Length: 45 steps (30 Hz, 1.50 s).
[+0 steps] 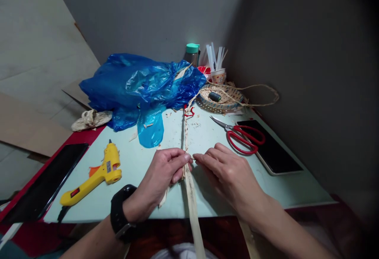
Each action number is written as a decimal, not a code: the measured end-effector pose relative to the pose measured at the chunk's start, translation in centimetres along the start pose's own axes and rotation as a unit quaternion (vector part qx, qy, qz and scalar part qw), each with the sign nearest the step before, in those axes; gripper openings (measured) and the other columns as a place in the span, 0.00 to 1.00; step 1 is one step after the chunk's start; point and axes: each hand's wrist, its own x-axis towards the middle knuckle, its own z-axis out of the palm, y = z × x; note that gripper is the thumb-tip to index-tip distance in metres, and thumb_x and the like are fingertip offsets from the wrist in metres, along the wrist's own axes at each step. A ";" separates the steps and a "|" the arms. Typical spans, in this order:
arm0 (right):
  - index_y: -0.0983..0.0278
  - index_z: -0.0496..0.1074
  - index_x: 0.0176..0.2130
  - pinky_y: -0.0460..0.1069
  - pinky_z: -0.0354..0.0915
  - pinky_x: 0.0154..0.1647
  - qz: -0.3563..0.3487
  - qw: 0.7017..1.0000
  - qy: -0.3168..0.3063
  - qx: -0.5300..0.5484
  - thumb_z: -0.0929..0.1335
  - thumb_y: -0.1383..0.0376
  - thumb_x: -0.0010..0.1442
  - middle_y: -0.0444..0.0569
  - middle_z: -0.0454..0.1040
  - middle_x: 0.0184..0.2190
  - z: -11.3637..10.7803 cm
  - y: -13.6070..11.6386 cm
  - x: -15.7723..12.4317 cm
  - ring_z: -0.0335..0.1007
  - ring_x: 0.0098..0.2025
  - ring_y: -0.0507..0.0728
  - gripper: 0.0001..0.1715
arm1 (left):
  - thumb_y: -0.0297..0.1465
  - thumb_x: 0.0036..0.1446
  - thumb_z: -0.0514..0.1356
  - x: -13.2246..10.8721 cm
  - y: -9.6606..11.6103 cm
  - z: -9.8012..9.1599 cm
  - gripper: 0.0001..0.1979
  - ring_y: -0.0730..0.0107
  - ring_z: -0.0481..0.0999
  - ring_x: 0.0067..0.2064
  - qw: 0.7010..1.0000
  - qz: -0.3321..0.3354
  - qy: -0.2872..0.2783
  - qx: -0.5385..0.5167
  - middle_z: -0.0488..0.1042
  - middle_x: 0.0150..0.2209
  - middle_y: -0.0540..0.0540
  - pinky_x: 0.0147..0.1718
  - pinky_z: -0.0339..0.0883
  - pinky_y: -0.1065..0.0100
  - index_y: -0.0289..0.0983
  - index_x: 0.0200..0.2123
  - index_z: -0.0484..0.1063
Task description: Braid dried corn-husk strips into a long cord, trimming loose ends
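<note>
The left hand [167, 166] pinches a thin braid of pale straw-like fibre [186, 130] between thumb and fingers, just above the near edge of the pale green counter [139, 168]. The right hand [226, 170] is beside it, its fingers bent and nearly together, the tips close to the left thumb; I can't tell whether they grip a strand. A long, flat, cream-coloured strip [193, 207] hangs from the left hand's grip over the counter's edge. The braid runs away from the hands up to a short twist of red cord [189, 112]. A black watch [118, 209] circles the left wrist. To the left lies a yellow glue gun [108, 168], nozzle pointing away; to the right, red-handled scissors [229, 127] rest partly over a flat black-screened device [278, 150]. Farther back, a crumpled blue plastic bag [142, 83] spreads across the left, and a round woven basket [229, 100] on the right holds a dark spool [214, 96]. Behind that stand a patterned cup [218, 77] of translucent sticks [211, 57] and a bottle with a turquoise lid [192, 53].
</note>
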 end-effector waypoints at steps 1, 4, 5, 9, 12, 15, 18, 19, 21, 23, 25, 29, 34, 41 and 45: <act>0.66 0.74 0.38 0.49 0.54 0.27 0.008 1.000 -0.007 0.014 0.61 0.70 0.65 0.48 0.68 0.25 0.0 0.1 0.0 0.58 0.30 0.55 0.13 | 0.37 0.58 0.59 0.0 0.0 0.0 0.13 0.83 0.49 0.17 1.000 0.004 0.002 0.012 0.54 0.12 0.58 0.21 0.45 0.74 0.33 0.27 0.71; 0.65 0.75 0.38 0.49 0.57 0.29 0.032 0.998 -0.016 0.058 0.62 0.69 0.64 0.48 0.70 0.26 -0.2 0.5 0.1 0.61 0.31 0.55 0.12 | 0.37 0.58 0.58 -0.1 0.1 0.1 0.13 0.83 0.49 0.17 0.999 0.017 0.007 0.044 0.54 0.13 0.58 0.20 0.45 0.74 0.33 0.26 0.69; 0.64 0.75 0.37 0.48 0.57 0.30 0.042 0.996 -0.019 0.073 0.63 0.69 0.64 0.48 0.70 0.26 -0.4 0.6 0.2 0.62 0.31 0.55 0.11 | 0.37 0.58 0.58 -0.1 0.2 0.1 0.13 0.83 0.49 0.17 0.999 0.020 0.008 0.050 0.54 0.13 0.58 0.20 0.44 0.74 0.33 0.26 0.69; 0.63 0.76 0.36 0.48 0.58 0.32 0.103 0.985 -0.049 0.128 0.64 0.68 0.63 0.47 0.73 0.28 -1.4 0.7 0.2 0.66 0.32 0.54 0.10 | 0.37 0.57 0.59 -0.1 0.3 0.2 0.13 0.83 0.51 0.17 0.997 0.025 0.020 0.070 0.57 0.14 0.58 0.18 0.44 0.75 0.33 0.26 0.70; 0.64 0.76 0.36 0.47 0.59 0.32 0.146 0.975 -0.058 0.157 0.64 0.69 0.63 0.47 0.74 0.29 -2.1 0.6 0.1 0.67 0.32 0.53 0.10 | 0.36 0.57 0.59 0.0 0.3 0.3 0.13 0.83 0.53 0.17 0.995 0.029 0.035 0.093 0.58 0.13 0.57 0.19 0.47 0.76 0.32 0.26 0.72; 0.64 0.76 0.35 0.48 0.58 0.32 0.154 0.974 -0.038 0.163 0.64 0.69 0.63 0.46 0.73 0.29 -2.1 0.3 -0.2 0.66 0.30 0.52 0.09 | 0.35 0.57 0.59 0.1 0.2 0.4 0.13 0.83 0.54 0.17 0.993 0.029 0.043 0.105 0.63 0.12 0.54 0.18 0.48 0.77 0.32 0.26 0.74; 0.65 0.74 0.36 0.48 0.57 0.32 0.125 0.983 0.000 0.137 0.64 0.69 0.63 0.46 0.71 0.28 -1.5 -0.5 -0.8 0.63 0.30 0.53 0.09 | 0.35 0.57 0.58 0.0 0.3 0.5 0.13 0.84 0.49 0.15 0.997 0.001 0.026 0.078 0.73 0.19 0.47 0.14 0.40 0.76 0.30 0.27 0.74; 0.65 0.74 0.36 0.49 0.57 0.31 0.113 0.986 0.012 0.120 0.64 0.70 0.63 0.47 0.70 0.28 -1.2 -0.9 -1.0 0.62 0.31 0.54 0.09 | 0.35 0.57 0.58 0.0 0.3 0.5 0.13 0.85 0.47 0.15 0.998 -0.010 0.020 0.066 0.75 0.21 0.45 0.13 0.38 0.76 0.30 0.28 0.74; 0.66 0.73 0.35 0.49 0.55 0.30 0.089 0.993 0.033 0.074 0.63 0.70 0.63 0.47 0.68 0.27 -0.5 -1.8 -1.5 0.60 0.31 0.55 0.08 | 0.35 0.56 0.59 0.1 0.4 0.6 0.13 0.86 0.46 0.14 0.998 -0.026 0.014 0.046 0.76 0.24 0.43 0.13 0.36 0.75 0.29 0.30 0.73; 0.66 0.71 0.33 0.50 0.53 0.28 0.059 0.997 0.055 0.017 0.63 0.72 0.62 0.48 0.67 0.27 0.1 -2.9 -1.8 0.58 0.30 0.55 0.09 | 0.34 0.55 0.59 0.1 0.4 0.6 0.12 0.87 0.48 0.13 0.999 -0.030 0.011 0.035 0.75 0.24 0.44 0.12 0.36 0.76 0.29 0.29 0.73; 0.67 0.71 0.32 0.50 0.53 0.27 0.022 0.996 0.074 -0.035 0.61 0.75 0.61 0.49 0.66 0.27 0.7 -3.8 -1.8 0.57 0.30 0.56 0.12 | 0.34 0.55 0.59 0.1 0.3 0.6 0.12 0.88 0.51 0.13 1.000 -0.022 0.001 0.021 0.73 0.24 0.47 0.12 0.37 0.77 0.29 0.28 0.72; 0.68 0.70 0.31 0.50 0.54 0.26 -0.023 0.989 0.094 -0.114 0.59 0.79 0.59 0.51 0.66 0.26 1.3 -5.0 -1.1 0.57 0.28 0.56 0.14 | 0.36 0.58 0.58 0.0 -0.1 0.3 0.13 0.88 0.52 0.13 0.999 -0.004 -0.039 -0.023 0.64 0.19 0.54 0.13 0.39 0.78 0.30 0.29 0.72; 0.68 0.70 0.33 0.50 0.59 0.28 -0.022 0.979 0.094 -0.181 0.58 0.77 0.61 0.52 0.67 0.26 2.4 -5.6 -0.8 0.59 0.29 0.56 0.14 | 0.35 0.55 0.61 -0.1 -0.3 0.1 0.10 0.88 0.53 0.15 0.998 -0.014 -0.053 -0.026 0.64 0.20 0.54 0.13 0.42 0.79 0.32 0.34 0.73; 0.71 0.72 0.38 0.53 0.62 0.31 -0.045 0.991 0.037 -0.119 0.61 0.76 0.59 0.55 0.72 0.31 1.8 -5.4 -1.1 0.64 0.33 0.59 0.12 | 0.29 0.53 0.61 -0.1 -0.1 0.2 0.08 0.88 0.52 0.14 0.999 -0.027 -0.029 -0.037 0.67 0.21 0.53 0.12 0.42 0.80 0.30 0.35 0.74; 0.62 0.72 0.44 0.51 0.64 0.41 0.064 0.992 -0.036 0.106 0.63 0.62 0.65 0.50 0.74 0.40 -2.1 -2.8 -0.5 0.68 0.40 0.56 0.11 | 0.29 0.53 0.61 -0.1 0.2 0.1 0.10 0.88 0.50 0.14 0.998 -0.025 -0.036 -0.042 0.71 0.22 0.50 0.11 0.40 0.80 0.30 0.38 0.74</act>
